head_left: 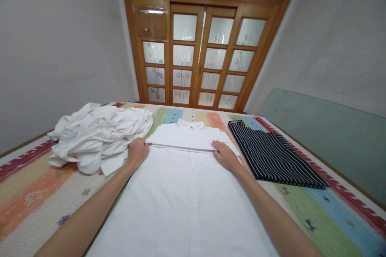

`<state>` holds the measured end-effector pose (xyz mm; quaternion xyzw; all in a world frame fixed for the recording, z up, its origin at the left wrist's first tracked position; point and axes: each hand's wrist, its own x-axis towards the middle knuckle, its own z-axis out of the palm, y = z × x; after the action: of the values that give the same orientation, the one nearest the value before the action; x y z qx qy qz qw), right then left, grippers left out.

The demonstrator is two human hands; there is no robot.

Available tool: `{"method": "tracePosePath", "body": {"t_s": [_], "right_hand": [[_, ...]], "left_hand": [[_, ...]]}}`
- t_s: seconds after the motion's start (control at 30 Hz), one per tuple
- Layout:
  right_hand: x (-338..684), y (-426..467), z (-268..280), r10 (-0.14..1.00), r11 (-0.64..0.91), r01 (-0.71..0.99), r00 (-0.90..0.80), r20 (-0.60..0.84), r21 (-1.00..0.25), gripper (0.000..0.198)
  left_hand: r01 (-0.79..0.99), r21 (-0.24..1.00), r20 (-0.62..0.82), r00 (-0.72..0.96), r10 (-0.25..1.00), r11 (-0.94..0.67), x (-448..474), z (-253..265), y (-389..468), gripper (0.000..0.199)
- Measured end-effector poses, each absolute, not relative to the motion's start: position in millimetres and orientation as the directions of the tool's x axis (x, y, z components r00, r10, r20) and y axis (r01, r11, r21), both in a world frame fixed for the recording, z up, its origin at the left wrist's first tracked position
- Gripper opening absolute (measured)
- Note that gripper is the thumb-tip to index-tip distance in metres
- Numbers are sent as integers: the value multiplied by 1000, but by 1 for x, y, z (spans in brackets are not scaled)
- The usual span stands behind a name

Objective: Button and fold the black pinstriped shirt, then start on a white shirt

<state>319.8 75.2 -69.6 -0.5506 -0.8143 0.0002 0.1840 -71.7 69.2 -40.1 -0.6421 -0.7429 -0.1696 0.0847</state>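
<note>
A white button-up shirt (169,192) lies front up before me, its collar at the far end and its lower part running toward me. Across its chest, a folded sleeve strip (181,143) lies flat, reaching from side to side. At the left end of this strip my left hand (138,151) is closed on the shirt's edge, the fingertips partly hidden. My right hand (224,154) rests on the right part of the strip with its fingers stretched out and lying flat. Two buttons show on the placket below the strip.
A crumpled heap of white clothes (102,134) lies left of the shirt. On the right is a folded black-and-white striped garment (274,152). A colourful patterned bed cover (39,192) lies under everything. Wooden glass-paned doors (199,56) stand beyond, with walls on both sides.
</note>
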Motion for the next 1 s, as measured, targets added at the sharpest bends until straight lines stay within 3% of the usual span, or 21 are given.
{"method": "tracePosePath", "body": {"t_s": [0.2,0.47,0.77,1.0], "right_hand": [[318,74,-67,902,383,905,-322,289,-187,48],[316,72,-64,909,353,920,-295,293,-168,49],[321,78,-73,928,276,949,-221,301,-152,50],[329,86,-83,897,307,947,-254,363,-95,52]], "left_hand": [[990,135,331,-93,939,50,-71,-45,68,45],[998,28,387,-63,920,56,-73,-36,67,27],[992,67,375,-121,919,103,-71,-39,71,34],[996,-41,397,-56,916,79,-72,-39,69,26]]}}
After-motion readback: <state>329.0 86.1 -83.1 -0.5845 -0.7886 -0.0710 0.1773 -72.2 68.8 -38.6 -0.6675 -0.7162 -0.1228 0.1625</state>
